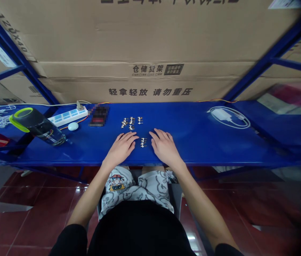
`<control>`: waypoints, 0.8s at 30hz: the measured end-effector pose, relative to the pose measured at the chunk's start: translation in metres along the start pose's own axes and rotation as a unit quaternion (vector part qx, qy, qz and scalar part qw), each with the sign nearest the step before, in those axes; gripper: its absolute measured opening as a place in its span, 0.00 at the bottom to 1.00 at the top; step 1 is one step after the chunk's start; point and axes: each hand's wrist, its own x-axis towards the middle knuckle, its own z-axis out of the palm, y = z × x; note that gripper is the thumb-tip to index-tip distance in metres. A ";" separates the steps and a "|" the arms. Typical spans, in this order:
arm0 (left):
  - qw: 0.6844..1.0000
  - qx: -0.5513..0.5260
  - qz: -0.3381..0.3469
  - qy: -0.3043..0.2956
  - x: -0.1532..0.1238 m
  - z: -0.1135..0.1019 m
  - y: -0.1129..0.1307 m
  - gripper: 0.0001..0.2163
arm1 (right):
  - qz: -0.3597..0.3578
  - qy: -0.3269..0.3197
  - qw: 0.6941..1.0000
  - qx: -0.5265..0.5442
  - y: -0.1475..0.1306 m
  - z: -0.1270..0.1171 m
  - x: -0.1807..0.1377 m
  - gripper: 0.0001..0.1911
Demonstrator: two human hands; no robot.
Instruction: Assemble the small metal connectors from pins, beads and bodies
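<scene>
My left hand (123, 146) rests palm down on the blue tabletop, fingers stretched forward and holding nothing. Opposite it, my right hand (163, 145) lies the same way, its fingers apart. Between the two hands sits a short column of small white pieces with gold-coloured pins (143, 142); neither hand appears to grip them. Farther back, several more of these pieces (131, 122) lie in a loose cluster, and a small group (140, 120) stands just right of it. They are too small for me to tell their exact kind.
On the left are a dark bottle (42, 128) with a yellow-green loop, a white power strip (69, 116), a round white object (73, 126) and a blurred-out dark item (99, 116). A white charger with coiled cable (222, 114) lies right. Cardboard boxes (139, 39) form the back.
</scene>
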 end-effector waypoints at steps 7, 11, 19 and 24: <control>1.000 0.003 0.003 0.000 0.000 0.001 -0.001 0.16 | 0.000 0.000 1.000 -0.001 0.000 0.000 0.000 0.26; 1.000 0.002 0.002 0.000 0.000 0.002 -0.001 0.16 | 0.003 -0.004 1.000 -0.001 0.000 -0.001 0.000 0.25; 1.000 0.002 0.000 -0.006 0.000 0.000 -0.001 0.16 | 0.001 -0.007 1.000 -0.004 0.000 -0.001 0.000 0.25; 1.000 -0.001 -0.001 -0.005 0.000 -0.001 0.001 0.16 | 0.001 -0.008 1.000 -0.004 -0.001 -0.002 0.000 0.26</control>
